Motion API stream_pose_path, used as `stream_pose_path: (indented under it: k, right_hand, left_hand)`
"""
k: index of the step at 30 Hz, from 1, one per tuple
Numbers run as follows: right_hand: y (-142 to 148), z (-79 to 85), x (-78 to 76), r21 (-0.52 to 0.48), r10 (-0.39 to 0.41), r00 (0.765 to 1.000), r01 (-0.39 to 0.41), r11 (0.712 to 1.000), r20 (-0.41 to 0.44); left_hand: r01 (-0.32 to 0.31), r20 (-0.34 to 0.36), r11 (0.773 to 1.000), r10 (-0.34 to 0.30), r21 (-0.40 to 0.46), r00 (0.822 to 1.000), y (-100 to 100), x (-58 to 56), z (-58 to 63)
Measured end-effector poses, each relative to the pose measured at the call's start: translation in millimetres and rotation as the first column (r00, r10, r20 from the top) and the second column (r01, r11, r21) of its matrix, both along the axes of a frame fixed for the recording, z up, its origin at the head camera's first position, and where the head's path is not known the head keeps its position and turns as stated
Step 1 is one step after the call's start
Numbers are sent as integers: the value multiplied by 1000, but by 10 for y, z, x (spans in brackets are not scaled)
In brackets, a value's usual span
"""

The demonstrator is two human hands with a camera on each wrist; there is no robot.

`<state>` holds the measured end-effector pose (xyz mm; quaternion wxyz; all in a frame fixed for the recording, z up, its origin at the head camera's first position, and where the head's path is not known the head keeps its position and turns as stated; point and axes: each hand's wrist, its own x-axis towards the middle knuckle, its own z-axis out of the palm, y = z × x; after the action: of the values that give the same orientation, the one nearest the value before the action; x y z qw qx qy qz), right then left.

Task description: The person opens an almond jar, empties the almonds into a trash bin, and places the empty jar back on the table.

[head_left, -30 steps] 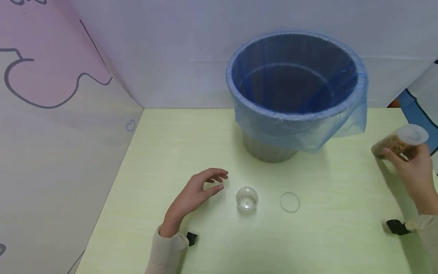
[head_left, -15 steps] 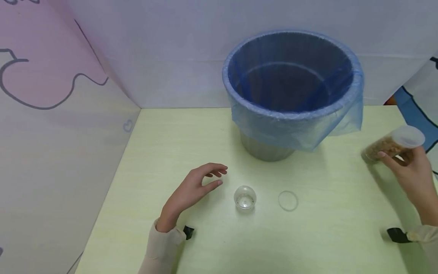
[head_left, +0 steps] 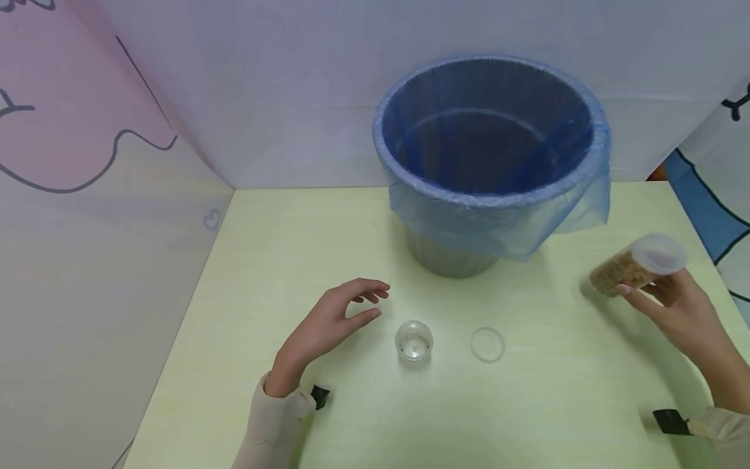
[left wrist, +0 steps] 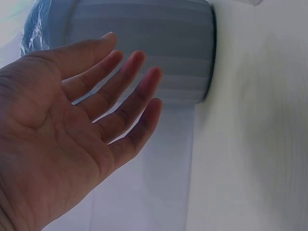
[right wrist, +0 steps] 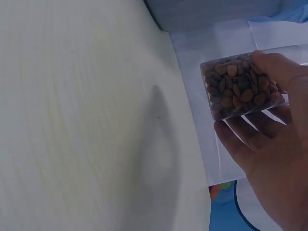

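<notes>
In my right hand (head_left: 682, 316) I grip a clear plastic jar (head_left: 622, 270) with a whitish cap. It is tilted, held above the right part of the table, its capped end toward the right. The right wrist view shows brown almond-like nuts or seeds (right wrist: 240, 86) inside it, with my thumb on one side and my fingers on the other. My left hand (head_left: 334, 319) hovers with relaxed fingers and holds nothing. Just right of it stands a small clear cup (head_left: 414, 342). A thin, clear round outline, a lid or a ring (head_left: 488, 361), lies farther right.
Behind the cup stands a large grey bin (head_left: 451, 254) lined with a blue plastic bag (head_left: 486, 225). White sheeting (head_left: 293, 117) rises along the table's back edge, and a printed panel (head_left: 117, 228) borders the left side. The table (head_left: 305, 241) is pale yellow-green.
My right hand has brought the jar left and nearer to me, away from the table's right edge. My left hand stays almost where it was. The head view has shifted slightly.
</notes>
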<state>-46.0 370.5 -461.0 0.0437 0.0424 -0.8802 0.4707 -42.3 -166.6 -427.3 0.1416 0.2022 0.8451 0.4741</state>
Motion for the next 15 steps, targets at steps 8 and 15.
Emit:
stream_pose_path:
  k: [8,15]
  right_hand:
    - [-167,62,52,17,100,993,-99,995,-59]
    - [-301,147,63,35,137,989,-135,990,-47]
  left_hand:
    - [9,-25,1000,-9,-17,1000,-4,9,48]
    - [12,-61,1000,-13,-18,998,-12,9,101]
